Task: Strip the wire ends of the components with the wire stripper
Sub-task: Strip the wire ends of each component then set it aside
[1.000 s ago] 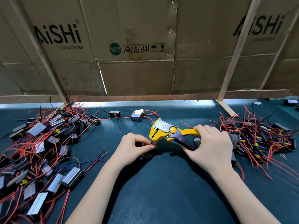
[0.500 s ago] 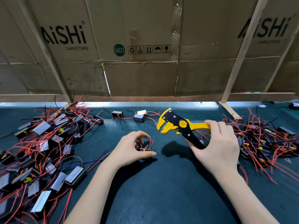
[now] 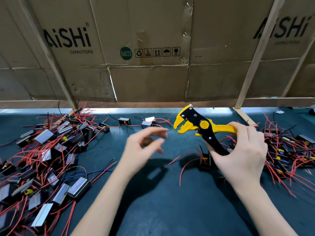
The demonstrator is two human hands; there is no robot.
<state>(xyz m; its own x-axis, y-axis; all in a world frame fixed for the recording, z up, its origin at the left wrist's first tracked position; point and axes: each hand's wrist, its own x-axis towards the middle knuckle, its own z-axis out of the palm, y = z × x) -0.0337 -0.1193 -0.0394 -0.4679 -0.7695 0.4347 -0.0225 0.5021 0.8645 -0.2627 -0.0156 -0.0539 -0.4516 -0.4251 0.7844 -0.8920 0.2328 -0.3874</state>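
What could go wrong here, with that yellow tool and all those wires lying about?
The stripper is held up in the right hand with its mouth toward the blurred, empty left hand; fingers could get nipped. The component beside the right hand trails loose red wires that might snag a wrist and drag it into the right pile.

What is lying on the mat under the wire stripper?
Below the wire stripper, a small black component with red wires lies on the mat. The right hand covers its right side.

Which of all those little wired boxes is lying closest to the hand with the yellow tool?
The lone box with red wires just left of the right hand, apart from both piles.
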